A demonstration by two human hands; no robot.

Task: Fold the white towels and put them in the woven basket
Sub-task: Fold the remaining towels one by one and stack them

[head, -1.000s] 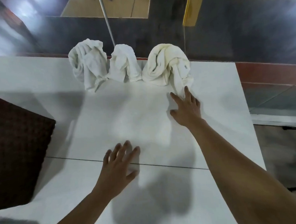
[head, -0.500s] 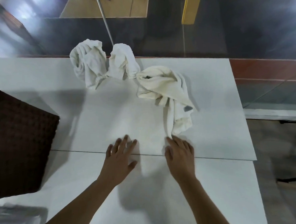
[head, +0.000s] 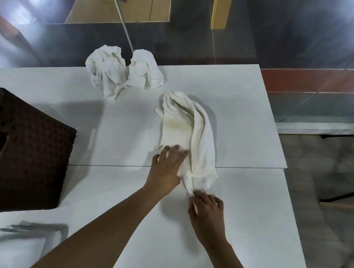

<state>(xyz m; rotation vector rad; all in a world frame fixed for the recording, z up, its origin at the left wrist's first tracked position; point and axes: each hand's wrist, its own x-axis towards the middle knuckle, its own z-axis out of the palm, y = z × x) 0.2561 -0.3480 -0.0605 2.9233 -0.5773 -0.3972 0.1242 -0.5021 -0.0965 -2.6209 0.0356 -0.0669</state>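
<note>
A: Item one, the towel in hand?

B: Cream-white towel, bunched lengthwise, lying on the white table right of frame centre. Its far end points to the upper middle of the frame; its fringed near end crosses the seam between the two tabletop panels.

A: Hands?

B: Left hand, centre of frame: palm down, fingers spread wide, fingertips resting on the towel's lower left edge; nothing clasped. Right hand, lower centre-right: fingers curled, tips at the towel's near corner. Whether they actually pinch the cloth, I cannot tell; that spot is blurred.

A: Remaining stock?

B: Two crumpled white towels, upper centre, near the table's far edge: left crumpled towel and right crumpled towel, touching each other, apart from the one being handled.

A: Container?

B: Dark brown woven basket, left edge of frame, on the table, well apart from all three towels. Interior mostly out of sight.

A: Anything else?

B: A white folded cloth, blurred, lower left corner.
</note>
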